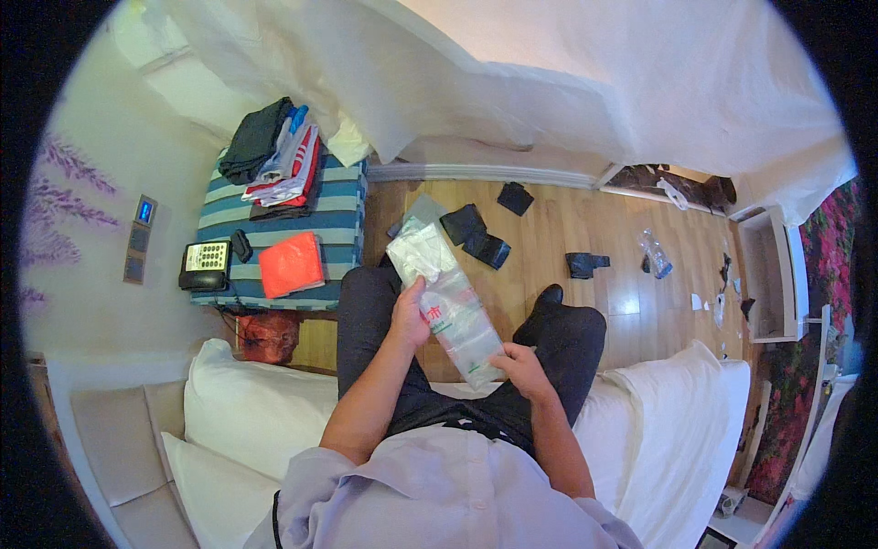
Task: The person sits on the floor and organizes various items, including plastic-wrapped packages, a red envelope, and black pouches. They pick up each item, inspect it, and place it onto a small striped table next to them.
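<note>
Between my legs I hold a translucent plastic bag point(456, 312), flattened into a long strip and bearing red and green print. My left hand point(411, 316) grips its left edge near the upper part, thumb on top. The lower right corner is pinched by my right hand point(519, 367). The bag's upper end point(418, 250) is bunched and whiter, and it reaches out past my left knee. Just beyond that end, a greyish flat piece point(422, 208) lies partly hidden on the floor.
A striped bench point(343, 233) at the left bears folded clothes point(274, 165), a telephone point(206, 264) and a folded orange-red bag point(291, 264). Several folded black pieces point(465, 225) and a clear plastic bottle point(656, 254) lie on the wood floor point(624, 302). I sit on a white bed point(274, 394).
</note>
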The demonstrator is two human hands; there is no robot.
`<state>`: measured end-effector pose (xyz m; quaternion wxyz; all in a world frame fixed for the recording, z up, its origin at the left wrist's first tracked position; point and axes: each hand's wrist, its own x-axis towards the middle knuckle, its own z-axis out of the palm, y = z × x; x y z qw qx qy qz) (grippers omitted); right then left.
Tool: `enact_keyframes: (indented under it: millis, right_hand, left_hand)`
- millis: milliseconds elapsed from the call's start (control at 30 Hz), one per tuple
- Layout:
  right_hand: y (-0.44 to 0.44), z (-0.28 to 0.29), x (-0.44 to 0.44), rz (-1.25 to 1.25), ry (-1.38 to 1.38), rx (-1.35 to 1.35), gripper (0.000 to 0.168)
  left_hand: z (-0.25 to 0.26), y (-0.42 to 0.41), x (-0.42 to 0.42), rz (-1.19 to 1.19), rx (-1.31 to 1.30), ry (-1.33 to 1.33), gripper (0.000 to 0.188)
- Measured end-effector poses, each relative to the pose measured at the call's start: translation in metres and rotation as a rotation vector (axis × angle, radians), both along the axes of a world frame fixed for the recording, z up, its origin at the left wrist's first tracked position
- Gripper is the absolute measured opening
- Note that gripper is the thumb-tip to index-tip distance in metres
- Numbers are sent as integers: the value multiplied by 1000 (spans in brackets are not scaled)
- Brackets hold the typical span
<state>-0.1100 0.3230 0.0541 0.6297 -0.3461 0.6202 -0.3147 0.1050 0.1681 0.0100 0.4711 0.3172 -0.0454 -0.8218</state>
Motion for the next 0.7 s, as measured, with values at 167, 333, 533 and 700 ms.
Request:
enact_keyframes:
  millis: [167, 333, 533, 700]
  right_hand:
    - [2, -3, -6, -116, -32, -36, 15]
    - [2, -14, -12, -502, -15, -127, 9]
    - [3, -6, -22, -752, -144, -284, 8]
    - [14, 2, -33, -719, 54, -322, 10]
  left_hand:
    - [2, 1, 3, 70, -8, -46, 40]
    - [1, 0, 8, 64, -94, -93, 39]
    - [7, 3, 1, 68, -158, -163, 45]
    - [22, 6, -3, 73, -143, -163, 45]
